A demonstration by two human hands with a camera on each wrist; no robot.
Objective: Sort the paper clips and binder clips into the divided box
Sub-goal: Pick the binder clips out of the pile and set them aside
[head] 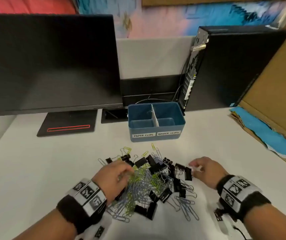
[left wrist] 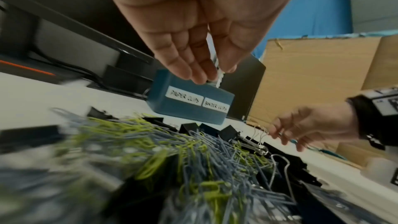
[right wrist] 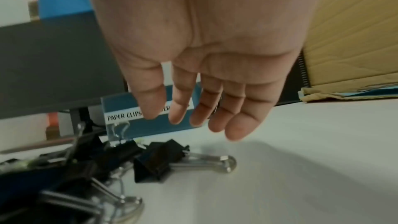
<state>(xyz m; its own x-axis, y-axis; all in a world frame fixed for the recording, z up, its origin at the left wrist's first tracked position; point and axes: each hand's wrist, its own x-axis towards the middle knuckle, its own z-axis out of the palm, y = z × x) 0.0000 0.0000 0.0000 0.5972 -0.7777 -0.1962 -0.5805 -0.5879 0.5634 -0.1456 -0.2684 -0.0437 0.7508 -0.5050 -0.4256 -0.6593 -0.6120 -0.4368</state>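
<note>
A mixed pile (head: 149,184) of green and blue-grey paper clips and black binder clips lies on the white table. Behind it stands the blue divided box (head: 156,139), labelled PAPER CLIPS on the left and BINDER CLIPS on the right. My left hand (head: 124,170) hovers over the pile's left side. In the left wrist view its thumb and fingers (left wrist: 200,74) pinch a pale, blurred thing that looks like a paper clip (left wrist: 218,72). My right hand (head: 195,168) hangs at the pile's right edge with relaxed, empty fingers (right wrist: 234,130), just above a black binder clip (right wrist: 159,163).
A dark monitor (head: 48,63) on its stand (head: 67,123) fills the back left. A black computer tower (head: 234,66) stands at the back right. Cardboard with a blue sheet (head: 268,135) lines the right edge. Bare table (head: 225,161) lies right of the pile.
</note>
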